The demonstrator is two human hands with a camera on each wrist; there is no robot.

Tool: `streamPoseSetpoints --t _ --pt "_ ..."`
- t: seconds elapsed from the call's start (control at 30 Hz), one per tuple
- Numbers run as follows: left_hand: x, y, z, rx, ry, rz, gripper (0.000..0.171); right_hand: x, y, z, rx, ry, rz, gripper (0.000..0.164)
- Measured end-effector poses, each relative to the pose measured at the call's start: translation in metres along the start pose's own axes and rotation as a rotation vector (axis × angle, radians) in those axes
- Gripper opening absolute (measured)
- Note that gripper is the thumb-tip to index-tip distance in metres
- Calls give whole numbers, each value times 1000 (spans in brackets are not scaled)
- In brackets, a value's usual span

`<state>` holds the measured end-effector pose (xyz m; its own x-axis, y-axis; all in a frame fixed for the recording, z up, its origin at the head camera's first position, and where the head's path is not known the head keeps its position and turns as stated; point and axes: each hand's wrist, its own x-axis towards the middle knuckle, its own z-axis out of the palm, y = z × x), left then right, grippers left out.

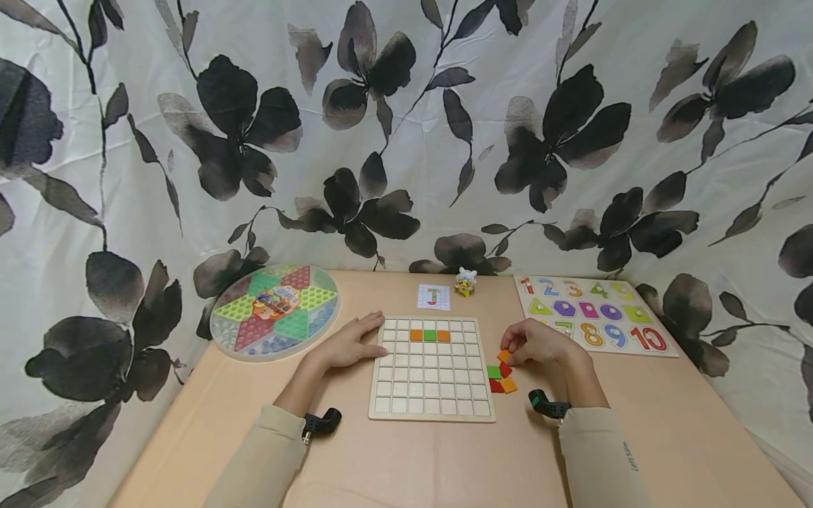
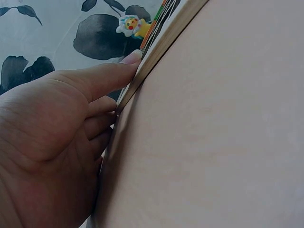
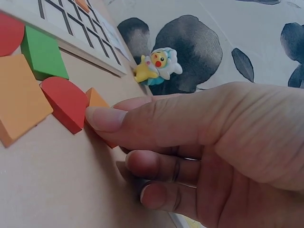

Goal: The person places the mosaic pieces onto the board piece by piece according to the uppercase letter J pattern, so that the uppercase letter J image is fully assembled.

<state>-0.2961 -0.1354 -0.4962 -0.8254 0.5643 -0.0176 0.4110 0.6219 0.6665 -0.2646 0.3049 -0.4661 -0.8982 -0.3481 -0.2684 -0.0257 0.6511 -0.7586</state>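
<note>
A wooden grid board (image 1: 432,416) lies on the table, with an orange, a green (image 1: 430,335) and another orange tile side by side in an upper row. At the board's upper left edge rests my left hand (image 1: 346,344), fingers extended, the thumb (image 2: 114,76) against the rim. My right hand (image 1: 540,341), right of the board, pinches an orange tile (image 3: 98,99) between thumb and index finger, close over the table. Beside that tile lie a red tile with a rounded side (image 3: 65,102), a green tile (image 3: 43,53), another orange tile (image 3: 21,99) and a second red one (image 1: 496,386).
Behind the board are a small grid card (image 1: 434,297) with a coloured pattern and a small yellow-and-white figurine (image 1: 466,282). A round star-patterned game board (image 1: 274,312) lies at the left, a number and shape puzzle (image 1: 597,315) at the right. A flowered curtain (image 1: 406,141) hangs behind the table.
</note>
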Motion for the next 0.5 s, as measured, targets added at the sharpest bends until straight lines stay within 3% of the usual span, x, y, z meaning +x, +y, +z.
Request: streamPoseSetpoints --t 0.5 --pt "-1 3 0 -9 -1 -7 86 2 2 0 -3 17 -5 23"
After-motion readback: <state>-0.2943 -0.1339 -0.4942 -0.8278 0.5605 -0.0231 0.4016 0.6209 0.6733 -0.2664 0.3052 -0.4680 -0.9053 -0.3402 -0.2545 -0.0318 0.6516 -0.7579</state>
